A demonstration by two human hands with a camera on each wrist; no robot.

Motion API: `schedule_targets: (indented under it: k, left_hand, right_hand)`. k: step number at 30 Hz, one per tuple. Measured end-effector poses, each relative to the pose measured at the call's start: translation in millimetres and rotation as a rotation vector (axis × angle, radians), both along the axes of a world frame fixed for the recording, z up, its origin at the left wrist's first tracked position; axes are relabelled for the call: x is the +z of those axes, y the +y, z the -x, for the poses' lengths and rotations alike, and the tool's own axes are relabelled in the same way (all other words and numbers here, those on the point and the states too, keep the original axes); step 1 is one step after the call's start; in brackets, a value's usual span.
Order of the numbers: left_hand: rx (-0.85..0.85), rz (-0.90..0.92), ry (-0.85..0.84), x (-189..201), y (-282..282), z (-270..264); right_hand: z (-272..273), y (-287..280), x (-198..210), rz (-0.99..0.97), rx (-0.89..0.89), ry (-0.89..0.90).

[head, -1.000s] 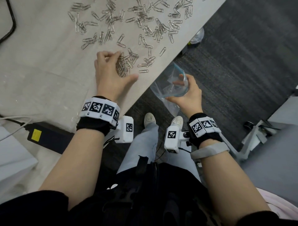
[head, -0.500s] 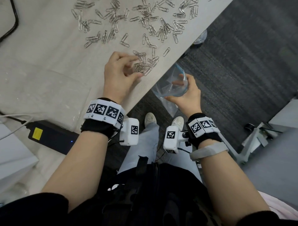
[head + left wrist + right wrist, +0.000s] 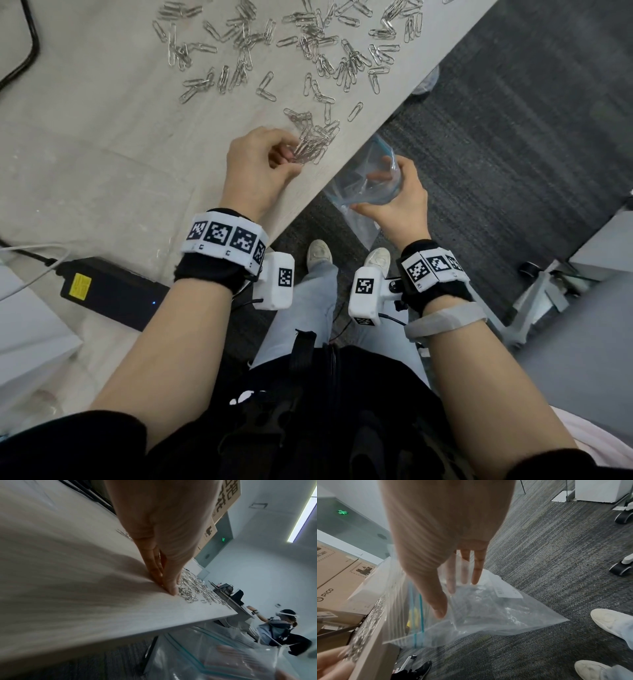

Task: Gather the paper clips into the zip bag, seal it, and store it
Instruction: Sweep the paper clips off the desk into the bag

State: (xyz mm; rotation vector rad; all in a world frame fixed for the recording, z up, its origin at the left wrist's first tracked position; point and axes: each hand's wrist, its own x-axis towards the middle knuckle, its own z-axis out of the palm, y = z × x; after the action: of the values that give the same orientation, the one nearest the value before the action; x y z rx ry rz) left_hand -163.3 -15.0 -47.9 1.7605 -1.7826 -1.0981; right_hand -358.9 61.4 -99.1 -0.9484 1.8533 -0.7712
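Note:
Many silver paper clips (image 3: 308, 44) lie scattered over the pale table (image 3: 85, 137). A tight bunch of clips (image 3: 317, 142) sits close to the table's edge. My left hand (image 3: 287, 156) lies on the table with its fingers and thumb curled round the near end of that bunch; in the left wrist view its fingertips (image 3: 171, 588) press the table beside the clips (image 3: 188, 588). Below the edge, my right hand (image 3: 383, 186) holds the clear zip bag (image 3: 356, 185) with its mouth open, fingers (image 3: 464, 572) inside and the thumb outside the bag (image 3: 496, 612).
A black power adapter (image 3: 113, 294) and a dark cable (image 3: 24, 51) lie on the table's left side. A white box (image 3: 27, 342) stands at the near left. My shoes (image 3: 318, 253) are on grey carpet, with a wheeled chair base (image 3: 541, 284) to the right. Another person (image 3: 283, 626) works farther off.
My left hand has dragged a bunch of clips to the right, toward the table's edge, and curled its fingers tighter. The right hand keeps the bag open in the same place.

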Motion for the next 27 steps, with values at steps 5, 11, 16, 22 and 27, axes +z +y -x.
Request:
schedule_targets:
  k: [5,11,16,22,27]
  left_hand:
    - [-0.026,0.032,0.066,6,-6,7]
    - [-0.237,-0.048,-0.227,12,-22,12]
    - [-0.236,-0.059,-0.057,6,-21,21]
    - [-0.256,0.012,-0.026,-3,-10,32]
    - [-0.314,0.069,0.025,-3,-2,45]
  right_hand:
    - [-1,0,-3,0.011,0.009,0.013]
    - [-2,-1,-3,0.022,0.004,0.032]
    - [-4,-2,2,0.045,-0.015,0.014]
    - [-7,-4,5,0.039,-0.032,-0.015]
    - [-10,-5,7,0.025,-0.04,-0.017]
